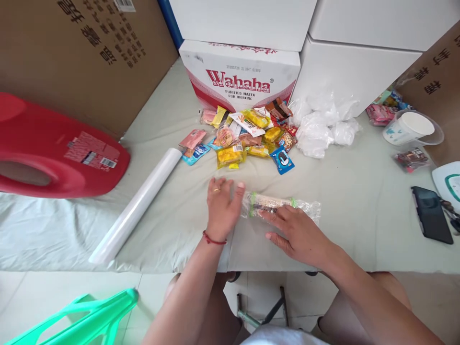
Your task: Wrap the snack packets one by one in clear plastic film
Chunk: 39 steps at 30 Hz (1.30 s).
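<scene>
A snack packet (275, 201) with green ends lies on the cloth-covered table, with clear plastic film (312, 209) around it. My right hand (300, 235) rests over its near side, fingers apart and fingertips touching it. Beside the left end of the film is my left hand (223, 206), its fingers spread and the thumb close to the plastic; nothing is in it. Just beyond both hands sits a heap of wrapped snacks (247, 139), among them yellow, pink, brown and blue packets.
A roll of clear film (138, 203) lies left, near a red jug (53, 153). Crumpled clear bags (319, 127) sit beside the Wahaba carton (244, 79). At right are a paper cup (409, 128), a phone (432, 214) and a white-green device (451, 182). A green stool (97, 318) stands below.
</scene>
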Available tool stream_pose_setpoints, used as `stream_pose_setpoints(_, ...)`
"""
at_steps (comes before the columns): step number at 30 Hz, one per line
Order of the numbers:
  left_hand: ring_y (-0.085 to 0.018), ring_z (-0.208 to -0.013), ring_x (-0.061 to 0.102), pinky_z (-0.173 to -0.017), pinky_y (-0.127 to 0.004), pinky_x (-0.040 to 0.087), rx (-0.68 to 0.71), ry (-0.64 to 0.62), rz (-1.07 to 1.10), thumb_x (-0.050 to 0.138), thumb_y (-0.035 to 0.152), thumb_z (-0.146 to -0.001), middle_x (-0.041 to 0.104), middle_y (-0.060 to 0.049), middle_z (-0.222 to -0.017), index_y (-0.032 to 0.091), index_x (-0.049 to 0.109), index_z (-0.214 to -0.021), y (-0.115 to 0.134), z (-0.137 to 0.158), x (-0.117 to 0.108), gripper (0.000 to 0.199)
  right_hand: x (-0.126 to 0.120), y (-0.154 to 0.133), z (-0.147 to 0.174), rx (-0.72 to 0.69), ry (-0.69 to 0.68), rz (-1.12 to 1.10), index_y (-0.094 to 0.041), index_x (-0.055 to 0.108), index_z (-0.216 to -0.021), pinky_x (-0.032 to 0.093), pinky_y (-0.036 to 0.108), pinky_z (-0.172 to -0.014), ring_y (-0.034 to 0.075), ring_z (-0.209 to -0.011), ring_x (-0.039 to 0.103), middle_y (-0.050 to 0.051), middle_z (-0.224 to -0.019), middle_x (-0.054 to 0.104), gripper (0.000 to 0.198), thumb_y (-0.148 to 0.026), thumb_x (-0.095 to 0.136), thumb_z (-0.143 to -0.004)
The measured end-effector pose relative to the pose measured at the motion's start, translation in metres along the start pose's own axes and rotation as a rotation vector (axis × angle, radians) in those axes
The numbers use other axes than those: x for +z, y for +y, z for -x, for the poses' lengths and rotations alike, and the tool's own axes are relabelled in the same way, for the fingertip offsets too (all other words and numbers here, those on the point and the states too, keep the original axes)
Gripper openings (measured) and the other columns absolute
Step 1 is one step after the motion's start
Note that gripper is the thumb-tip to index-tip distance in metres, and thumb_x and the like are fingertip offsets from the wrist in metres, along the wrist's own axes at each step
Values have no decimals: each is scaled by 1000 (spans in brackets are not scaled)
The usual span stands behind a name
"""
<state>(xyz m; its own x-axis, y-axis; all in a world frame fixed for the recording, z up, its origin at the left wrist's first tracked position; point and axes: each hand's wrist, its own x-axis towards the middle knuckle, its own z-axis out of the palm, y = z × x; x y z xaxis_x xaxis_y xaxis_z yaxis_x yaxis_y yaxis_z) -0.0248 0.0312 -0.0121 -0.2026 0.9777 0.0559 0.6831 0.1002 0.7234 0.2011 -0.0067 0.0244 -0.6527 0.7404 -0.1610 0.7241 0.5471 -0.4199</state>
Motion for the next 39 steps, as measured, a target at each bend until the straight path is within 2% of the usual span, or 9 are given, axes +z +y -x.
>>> stream_pose_setpoints(4,-46,-155,18,-119,-66,30,14,-153,-221,68,53,-84,46,-21,-152,16,68,-91,3,11,6,37,-8,-2,-1,6,-81,32,-24,64,-139,49,44,-82,30,-100,57,13,-108,63,41,-37,55,-102)
stream_pose_setpoints(10,-28,-105,63,-90,-43,53,134,-306,-196,61,25,-86,65,-13,-110,20,57,-81,10,15,-3,8,-21,0,3,11,-114,-131,-22,68,-133,52,40,-85,26,-98,63,11,-105,69,37,-35,46,-105)
stream_pose_setpoints(13,-23,-80,63,-71,-36,50,78,-324,-280,53,15,-88,65,-7,-93,21,57,-86,23,19,1,7,-18,-2,-1,79,-67,-139,-23,49,-154,54,39,-84,26,-98,67,12,-114,71,50,-37,40,-107)
stream_pose_setpoints(17,-22,-80,66,-65,-32,46,86,-204,-337,46,8,-89,68,-8,-94,20,62,-94,37,33,15,21,-4,-2,-13,159,-157,-27,-25,41,-160,54,38,-80,29,-99,70,12,-117,71,56,-28,44,-104)
stream_pose_setpoints(24,-20,-82,70,-79,-33,55,153,-220,77,51,18,-90,74,-6,-91,18,71,-117,38,38,19,34,0,5,-5,146,-86,-181,-18,39,-159,55,41,-91,28,-109,66,16,-125,66,61,-26,51,-100)
stream_pose_setpoints(27,-21,-94,73,-88,-34,56,92,-225,154,44,21,-96,79,-7,-100,19,74,-114,39,34,23,35,-2,9,7,56,-33,-359,-21,57,-145,55,39,-91,25,-106,66,12,-117,69,45,-27,50,-101)
stream_pose_setpoints(31,-23,-94,73,-83,-34,54,-18,-194,26,53,28,-97,80,-5,-101,24,78,-104,43,31,41,26,0,24,23,190,267,-497,-26,71,-116,55,33,-77,19,-84,66,5,-95,71,31,-34,44,-106)
stream_pose_setpoints(34,-23,-90,71,-79,-33,52,-18,-172,-67,62,29,-94,76,-4,-93,25,77,-105,45,28,51,19,5,45,36,415,516,-254,-23,66,-129,52,43,-91,28,-104,60,11,-111,67,35,-40,54,-100)
stream_pose_setpoints(39,-35,-110,58,-96,-48,49,-19,-84,-211,76,48,-82,64,-17,-112,12,65,-128,43,22,51,59,21,67,52,541,308,-121,-19,62,-130,48,51,-93,33,-107,52,13,-114,66,49,-44,70,-88)
